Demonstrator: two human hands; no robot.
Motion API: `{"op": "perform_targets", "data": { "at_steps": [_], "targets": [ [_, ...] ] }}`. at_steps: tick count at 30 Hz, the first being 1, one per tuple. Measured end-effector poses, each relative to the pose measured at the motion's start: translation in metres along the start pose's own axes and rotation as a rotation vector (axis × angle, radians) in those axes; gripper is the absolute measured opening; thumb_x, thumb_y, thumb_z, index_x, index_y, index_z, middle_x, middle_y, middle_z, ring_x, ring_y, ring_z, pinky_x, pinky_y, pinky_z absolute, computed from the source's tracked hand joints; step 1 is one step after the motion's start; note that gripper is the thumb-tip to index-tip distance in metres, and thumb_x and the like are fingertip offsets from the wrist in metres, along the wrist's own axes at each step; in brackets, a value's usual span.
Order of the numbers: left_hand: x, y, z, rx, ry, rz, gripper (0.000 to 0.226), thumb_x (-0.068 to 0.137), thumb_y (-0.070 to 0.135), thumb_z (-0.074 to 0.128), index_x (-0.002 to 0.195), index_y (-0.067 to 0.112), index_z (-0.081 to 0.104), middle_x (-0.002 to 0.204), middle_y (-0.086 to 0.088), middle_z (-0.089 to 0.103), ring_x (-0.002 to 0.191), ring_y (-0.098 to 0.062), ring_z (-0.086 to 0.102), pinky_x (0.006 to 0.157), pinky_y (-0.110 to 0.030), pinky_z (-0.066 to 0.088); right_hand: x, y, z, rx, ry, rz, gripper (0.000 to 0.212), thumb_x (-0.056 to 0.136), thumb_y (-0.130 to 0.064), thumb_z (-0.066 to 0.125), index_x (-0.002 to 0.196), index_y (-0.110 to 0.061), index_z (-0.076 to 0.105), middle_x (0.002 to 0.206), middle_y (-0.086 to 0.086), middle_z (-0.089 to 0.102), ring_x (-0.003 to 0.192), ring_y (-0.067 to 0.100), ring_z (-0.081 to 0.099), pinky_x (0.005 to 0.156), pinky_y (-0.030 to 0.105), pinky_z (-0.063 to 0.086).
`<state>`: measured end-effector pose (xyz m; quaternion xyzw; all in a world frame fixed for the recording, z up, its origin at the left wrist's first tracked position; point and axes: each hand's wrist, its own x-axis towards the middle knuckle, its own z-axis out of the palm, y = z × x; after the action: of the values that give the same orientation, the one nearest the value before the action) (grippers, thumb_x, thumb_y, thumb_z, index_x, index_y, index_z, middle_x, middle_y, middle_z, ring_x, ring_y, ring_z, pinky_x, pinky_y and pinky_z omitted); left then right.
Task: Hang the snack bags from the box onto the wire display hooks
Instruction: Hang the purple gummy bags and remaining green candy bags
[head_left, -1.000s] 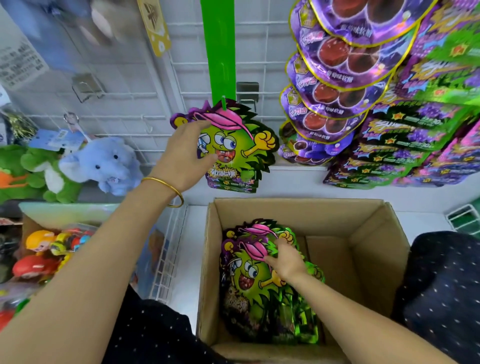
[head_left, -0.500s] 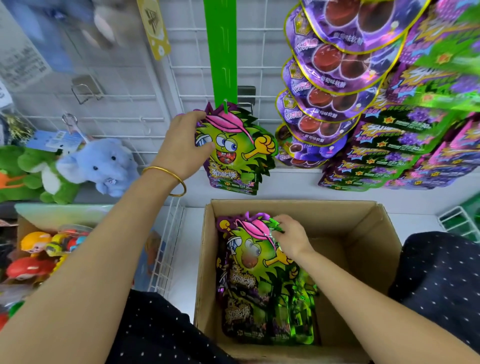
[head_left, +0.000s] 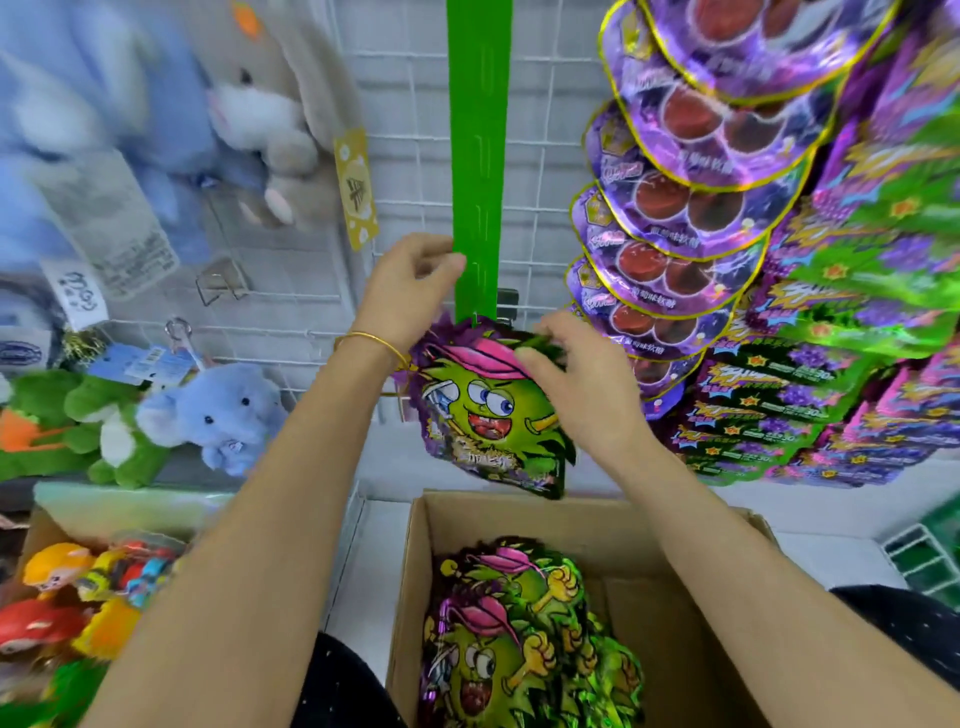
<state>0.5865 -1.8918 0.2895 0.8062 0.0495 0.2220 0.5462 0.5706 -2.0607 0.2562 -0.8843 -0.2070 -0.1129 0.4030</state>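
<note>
Snack bag hangs at the lower end of the green strip. Head view: my right hand fingers pinch its top edge. My left hand sits at the strip's left edge, fingers curled; can't tell whether they grip. Spare bags lie in the box below the strip.

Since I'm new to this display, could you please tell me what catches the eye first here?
A bright green monster-faced snack bag at centre, pinched at its top by the right hand, while the left hand touches the green strip above. More such bags lie in the cardboard box below.
</note>
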Motion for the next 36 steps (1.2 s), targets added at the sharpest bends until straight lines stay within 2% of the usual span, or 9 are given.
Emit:
{"op": "perform_targets", "data": {
  "at_steps": [2, 5, 7, 10, 17, 20, 26, 28, 36],
  "targets": [
    [0.003, 0.006, 0.000, 0.010, 0.001, 0.017, 0.009, 0.091, 0.013, 0.053, 0.095, 0.009, 0.059, 0.076, 0.001, 0.054, 0.068, 0.000, 0.051, 0.064, -0.005, 0.038, 0.012, -0.012, 0.004, -0.034, 0.053, -0.010, 0.019, 0.088, -0.027, 0.060, 0.101, -0.013, 0.060, 0.096, 0.008, 0.068, 0.090, 0.031, 0.061, 0.077, 0.043, 0.048],
    [0.006, 0.004, -0.004, 0.124, -0.031, 0.058, 0.033, 0.092, 0.021, 0.052, 0.078, -0.008, 0.059, 0.073, -0.011, 0.045, 0.069, -0.012, 0.042, 0.056, -0.015, 0.031, 0.026, -0.021, 0.010, -0.110, 0.107, 0.000, 0.021, 0.091, -0.030, 0.054, 0.104, -0.014, 0.058, 0.099, 0.008, 0.067, 0.093, 0.032, 0.060, 0.074, 0.041, 0.047],
    [0.006, 0.003, -0.006, 0.137, -0.037, 0.040, 0.038, 0.092, 0.027, 0.051, 0.065, 0.002, 0.052, 0.068, -0.011, 0.040, 0.067, -0.015, 0.037, 0.058, -0.028, 0.028, 0.032, -0.025, 0.012, -0.158, 0.131, 0.007, 0.023, 0.092, -0.032, 0.052, 0.107, -0.015, 0.057, 0.102, 0.008, 0.067, 0.096, 0.032, 0.060, 0.075, 0.041, 0.047],
    [0.006, 0.003, -0.008, 0.109, -0.052, -0.024, 0.043, 0.091, 0.033, 0.052, 0.053, 0.016, 0.039, 0.049, 0.004, 0.036, 0.054, -0.013, 0.033, 0.056, -0.028, 0.025, 0.035, -0.029, 0.014, -0.190, 0.154, 0.014, 0.025, 0.093, -0.032, 0.051, 0.111, -0.017, 0.056, 0.103, 0.007, 0.067, 0.098, 0.031, 0.060, 0.074, 0.039, 0.044],
    [0.004, 0.009, -0.012, 0.032, -0.076, -0.097, 0.034, 0.090, 0.041, 0.051, 0.091, 0.010, 0.065, 0.077, -0.002, 0.056, 0.059, 0.001, 0.050, 0.046, 0.000, 0.034, 0.038, -0.034, 0.014, -0.217, 0.202, 0.000, 0.023, 0.093, -0.032, 0.049, 0.108, -0.017, 0.056, 0.098, 0.007, 0.067, 0.094, 0.033, 0.059, 0.069, 0.037, 0.041],
    [0.003, 0.011, -0.013, -0.002, -0.093, -0.104, 0.027, 0.090, 0.038, 0.051, 0.085, 0.015, 0.063, 0.072, 0.006, 0.056, 0.048, 0.012, 0.051, 0.045, 0.003, 0.033, 0.037, -0.035, 0.014, -0.245, 0.214, -0.004, 0.022, 0.094, -0.032, 0.047, 0.108, -0.017, 0.055, 0.097, 0.008, 0.067, 0.092, 0.033, 0.060, 0.067, 0.036, 0.038],
    [0.005, 0.013, -0.015, 0.010, -0.045, -0.070, 0.026, 0.091, 0.034, 0.050, 0.089, 0.011, 0.062, 0.081, -0.006, 0.057, 0.054, 0.003, 0.049, 0.046, -0.001, 0.032, 0.036, -0.044, 0.013, -0.297, 0.232, -0.053, 0.021, 0.095, -0.033, 0.045, 0.105, -0.017, 0.054, 0.095, 0.007, 0.067, 0.089, 0.034, 0.060, 0.063, 0.035, 0.033],
    [0.004, 0.014, -0.013, -0.017, -0.052, -0.076, 0.022, 0.091, 0.033, 0.051, 0.086, 0.013, 0.060, 0.075, -0.003, 0.056, 0.048, 0.008, 0.048, 0.047, -0.001, 0.033, 0.038, -0.044, 0.014, -0.285, 0.230, -0.030, 0.020, 0.094, -0.031, 0.046, 0.105, -0.016, 0.054, 0.095, 0.009, 0.067, 0.089, 0.035, 0.060, 0.063, 0.035, 0.031],
    [0.001, 0.006, -0.014, -0.001, -0.092, -0.132, 0.025, 0.089, 0.046, 0.049, 0.074, 0.026, 0.051, 0.078, 0.005, 0.045, 0.069, -0.004, 0.043, 0.066, -0.016, 0.031, 0.030, -0.031, 0.029, -0.276, 0.134, 0.062, 0.022, 0.094, -0.032, 0.047, 0.106, -0.014, 0.052, 0.098, 0.011, 0.066, 0.092, 0.036, 0.060, 0.063, 0.036, 0.031]
  ]
}}
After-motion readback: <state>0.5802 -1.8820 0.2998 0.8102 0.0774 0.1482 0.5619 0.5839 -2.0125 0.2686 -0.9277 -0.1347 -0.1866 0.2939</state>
